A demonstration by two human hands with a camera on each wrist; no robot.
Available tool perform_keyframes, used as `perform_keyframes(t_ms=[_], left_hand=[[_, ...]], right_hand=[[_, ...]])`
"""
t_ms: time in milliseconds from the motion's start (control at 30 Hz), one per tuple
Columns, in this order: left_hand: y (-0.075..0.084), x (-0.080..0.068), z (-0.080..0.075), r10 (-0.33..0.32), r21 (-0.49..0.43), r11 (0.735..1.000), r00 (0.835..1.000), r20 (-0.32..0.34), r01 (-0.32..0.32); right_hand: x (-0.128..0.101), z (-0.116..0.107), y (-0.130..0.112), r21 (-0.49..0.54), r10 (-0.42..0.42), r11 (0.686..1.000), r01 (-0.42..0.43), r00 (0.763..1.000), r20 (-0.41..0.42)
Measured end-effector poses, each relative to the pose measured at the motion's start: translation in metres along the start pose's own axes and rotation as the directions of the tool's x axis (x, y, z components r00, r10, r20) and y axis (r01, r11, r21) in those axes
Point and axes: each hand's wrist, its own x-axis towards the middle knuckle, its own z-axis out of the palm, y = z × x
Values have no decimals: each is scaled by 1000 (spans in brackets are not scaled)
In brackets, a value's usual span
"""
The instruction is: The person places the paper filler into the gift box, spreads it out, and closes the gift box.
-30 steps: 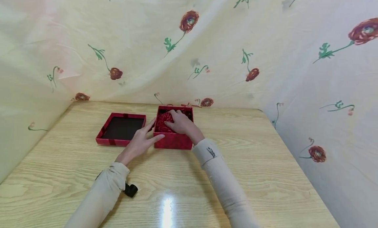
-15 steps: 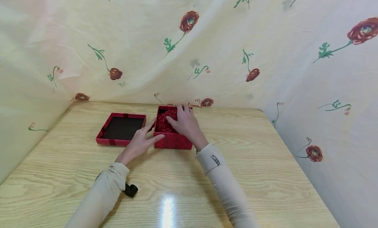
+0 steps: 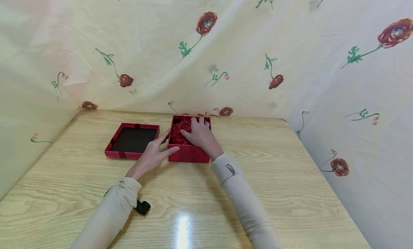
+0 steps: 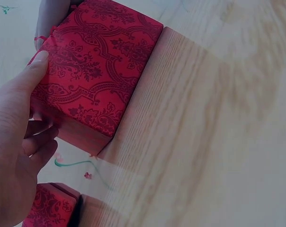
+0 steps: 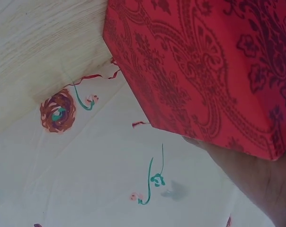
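Red box [image 3: 188, 153]: your left hand [image 3: 151, 156] bracing its near-left corner, fingers straight; right hand [image 3: 200, 134] inside, flat on red shreds [image 3: 179, 131]. Risk: shreds spilling onto desk [image 3: 290, 177] behind box.

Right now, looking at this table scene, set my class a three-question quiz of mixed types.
1. True or false: the right hand rests in the red box on the shredded red paper.
2. Which hand touches the box's outer near-left corner? A) left hand B) right hand C) neither
3. Fill in: the open lid lies on the wooden table to the box's ____ in the head view.

Key: 1 true; 2 A; 3 left.
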Motion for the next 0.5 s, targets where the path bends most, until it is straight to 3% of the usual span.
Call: perform_keyframes(t_ms=[500], left_hand=[[0, -2, 1, 4, 2, 1000, 1000, -2, -4]], right_hand=[[6, 6, 0, 42, 34, 998, -39, 993, 113]])
